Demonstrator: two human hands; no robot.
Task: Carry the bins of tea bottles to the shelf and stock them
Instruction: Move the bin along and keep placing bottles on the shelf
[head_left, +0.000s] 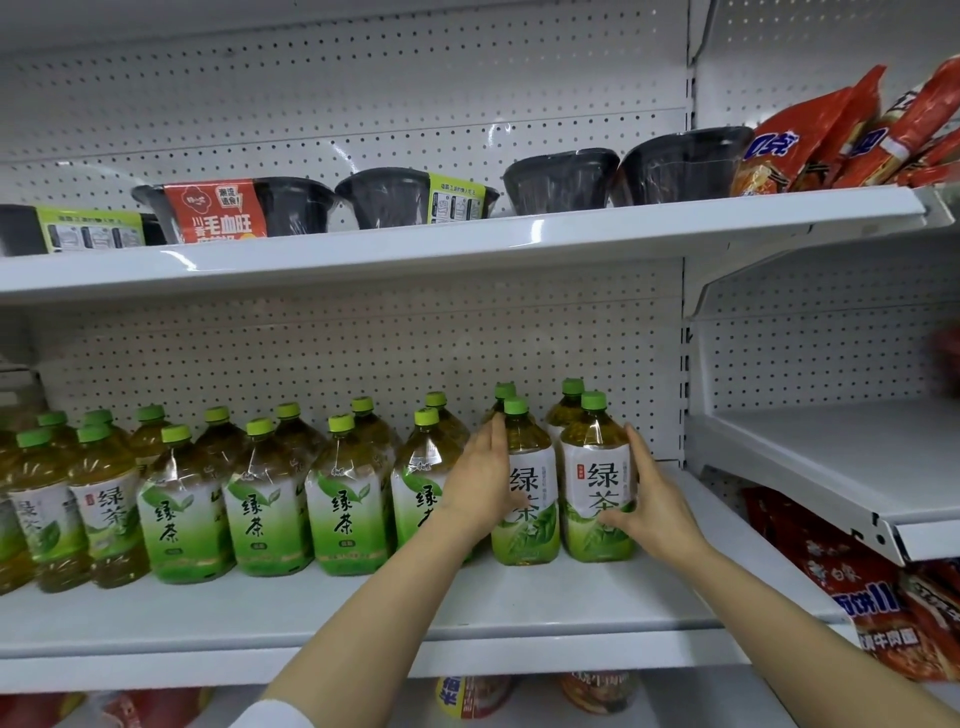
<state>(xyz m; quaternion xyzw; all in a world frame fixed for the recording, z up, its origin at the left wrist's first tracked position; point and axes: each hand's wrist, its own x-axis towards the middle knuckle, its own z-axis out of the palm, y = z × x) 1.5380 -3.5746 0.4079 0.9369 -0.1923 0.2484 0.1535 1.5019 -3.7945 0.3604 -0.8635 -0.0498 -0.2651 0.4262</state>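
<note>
Bright even light; shelf-edge glare; edges bowed.

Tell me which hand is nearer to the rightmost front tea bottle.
Right. The right hand is wrapped around the right side of the rightmost front tea bottle, touching it. The left hand rests on the neighbouring bottle to its left.

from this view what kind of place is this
Most likely a small shop or convenience store aisle: white pegboard-backed shelf, rows of identical green tea bottles, black packaged meal bowls above, red snack bags at right.
</note>
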